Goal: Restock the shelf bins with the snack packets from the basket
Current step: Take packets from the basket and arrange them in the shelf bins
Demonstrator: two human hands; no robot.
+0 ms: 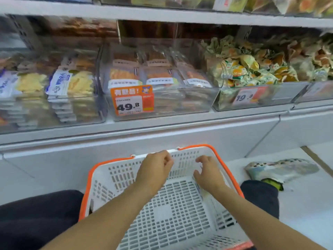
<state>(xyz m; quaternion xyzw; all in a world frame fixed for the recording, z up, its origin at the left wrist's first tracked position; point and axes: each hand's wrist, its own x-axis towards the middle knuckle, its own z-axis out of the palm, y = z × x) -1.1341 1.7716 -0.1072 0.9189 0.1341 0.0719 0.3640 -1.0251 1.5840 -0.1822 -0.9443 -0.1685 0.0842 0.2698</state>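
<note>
A white plastic basket with an orange rim [86, 188] stands on the floor below the shelf, and I see no packets in it. My left hand [155, 168] hovers at its far wall with fingers curled, right by the white handle [140, 156]; whether it touches the handle is unclear. Over the basket's right side, my right hand [207, 175] has loosely bent, spread fingers and holds nothing. On the shelf above, a clear bin [162, 112] holds orange snack packets [158, 76]. The left bin holds blue-and-white packets [59, 83], the right bin small green packets [241, 73].
An orange price tag reading 49.8 [131, 101] hangs on the middle bin and a 19.8 tag [246, 95] on the right bin. A pale shoe [281, 168] rests on the floor to the right. Dark trouser legs [36, 219] flank the basket. Another stocked shelf runs above.
</note>
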